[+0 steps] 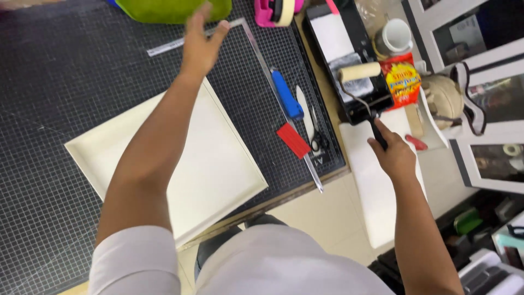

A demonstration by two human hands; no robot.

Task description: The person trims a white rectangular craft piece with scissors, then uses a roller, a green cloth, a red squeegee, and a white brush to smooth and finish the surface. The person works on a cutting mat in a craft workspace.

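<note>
Head view: right hand (394,155) fingers clench roller handle (377,134); left hand (201,41) fingers released.

roller (358,71): fuzzy nap | tray (349,54): glossy black plastic | board (213,164): matt cream

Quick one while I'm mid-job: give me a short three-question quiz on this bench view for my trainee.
1. True or false: the right hand grips the handle of the paint roller.
2. What lies under the roller's head? A) black roller tray B) white mug C) scissors
3. Fill in: the left hand is raised, fingers spread, above the metal ____ on the cutting mat.

Key: 1 true; 2 A; 3 ruler.
</note>
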